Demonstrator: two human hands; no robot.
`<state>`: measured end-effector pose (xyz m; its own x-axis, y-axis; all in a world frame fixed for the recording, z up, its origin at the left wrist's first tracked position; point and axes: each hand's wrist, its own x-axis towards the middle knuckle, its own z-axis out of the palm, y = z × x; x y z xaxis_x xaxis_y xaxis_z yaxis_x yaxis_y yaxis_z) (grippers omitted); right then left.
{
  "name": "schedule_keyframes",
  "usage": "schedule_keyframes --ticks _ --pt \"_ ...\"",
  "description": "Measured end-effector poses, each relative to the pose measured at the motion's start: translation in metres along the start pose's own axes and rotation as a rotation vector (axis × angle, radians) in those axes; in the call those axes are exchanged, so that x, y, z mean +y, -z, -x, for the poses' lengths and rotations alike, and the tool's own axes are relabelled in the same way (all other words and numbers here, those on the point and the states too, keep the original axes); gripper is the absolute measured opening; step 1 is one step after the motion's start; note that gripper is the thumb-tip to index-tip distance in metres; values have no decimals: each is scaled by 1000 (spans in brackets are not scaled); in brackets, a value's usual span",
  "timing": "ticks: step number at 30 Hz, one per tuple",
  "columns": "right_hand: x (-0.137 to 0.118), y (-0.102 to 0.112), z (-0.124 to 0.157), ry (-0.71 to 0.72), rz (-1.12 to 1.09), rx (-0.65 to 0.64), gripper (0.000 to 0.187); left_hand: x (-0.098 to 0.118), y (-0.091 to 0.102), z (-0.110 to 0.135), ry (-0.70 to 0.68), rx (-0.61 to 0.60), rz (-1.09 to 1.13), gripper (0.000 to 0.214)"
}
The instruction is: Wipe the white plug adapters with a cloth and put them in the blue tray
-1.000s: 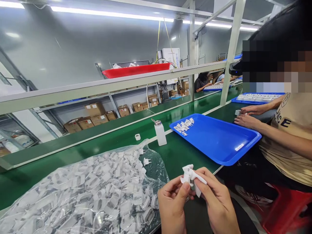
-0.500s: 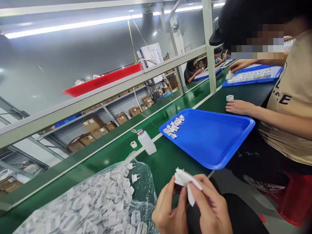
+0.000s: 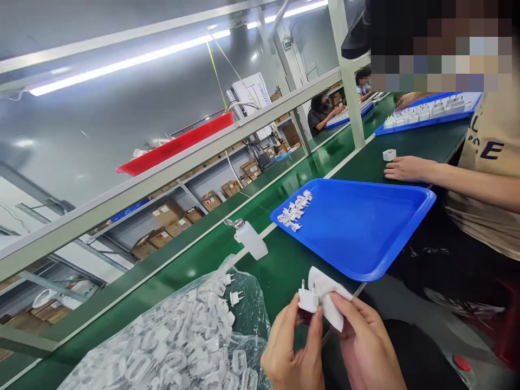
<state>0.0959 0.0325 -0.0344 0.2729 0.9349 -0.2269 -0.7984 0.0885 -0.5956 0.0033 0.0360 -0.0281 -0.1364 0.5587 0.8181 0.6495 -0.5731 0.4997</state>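
My left hand [image 3: 293,346] pinches a small white plug part [image 3: 307,298] with its two pins pointing up. My right hand [image 3: 368,346] holds a white cloth [image 3: 330,299] pressed against the side of that part. Both hands are low in the view, just off the front edge of the green table [image 3: 280,265]. To their left lies a clear plastic bag [image 3: 170,341] full of several white plug parts. Beyond them sits a blue tray [image 3: 357,225] with a small cluster of finished plug parts [image 3: 296,210] in its far left corner.
A white dispenser bottle [image 3: 251,240] stands between bag and tray. A person in a beige shirt sits at right, one hand [image 3: 404,168] flat on the table by a white block [image 3: 389,155]. A second blue tray [image 3: 426,116] lies farther off. A red tray [image 3: 179,143] rests on the overhead shelf.
The cloth, which covered the plug part, has slid to its right side, so the pins now show. The neighbour's far hand has drawn away from the second tray. My view has tilted.
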Motion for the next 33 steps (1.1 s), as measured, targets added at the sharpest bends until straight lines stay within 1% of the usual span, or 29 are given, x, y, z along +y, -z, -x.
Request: schedule_keyframes --ticks 2,5,7,11,13,14,17,18,20,23,26,28,29,30,33 --pt "-1 -7 7 -75 -56 -3 42 1 6 -1 -4 3 19 33" --pt "-1 -15 19 -116 -25 -11 45 3 17 -1 1 12 27 29" --pt "2 -19 27 -66 38 -19 45 5 25 -1 15 41 26 26" --pt "11 -20 42 122 187 -114 36 12 41 2 94 94 56 23" --pt "15 -21 48 145 196 -108 34 16 49 3 199 88 135 22" --pt "16 -23 52 131 171 -72 35 18 52 4 274 71 201 22" --pt "15 -32 63 16 40 32 42 25 61 3 555 -8 453 24" --pt "13 -35 67 -20 2 39 44 27 64 2 647 -32 538 27" --pt "10 -41 74 -52 -34 -7 42 31 70 -2 781 -72 694 31" --pt "8 -47 82 -37 -17 -111 35 35 79 -10 866 -122 874 32" --pt "11 -46 85 -19 28 -116 37 36 85 -15 931 -155 970 33" --pt "15 -44 86 52 88 -105 39 34 88 -15 958 -176 1014 34" --pt "16 -42 86 128 152 -125 38 33 89 -14 963 -186 1034 33" --pt "16 -40 86 235 250 -167 35 31 91 -12 968 -195 1050 33" --pt "12 -31 80 634 660 -311 25 23 93 -7 998 -222 1075 36"
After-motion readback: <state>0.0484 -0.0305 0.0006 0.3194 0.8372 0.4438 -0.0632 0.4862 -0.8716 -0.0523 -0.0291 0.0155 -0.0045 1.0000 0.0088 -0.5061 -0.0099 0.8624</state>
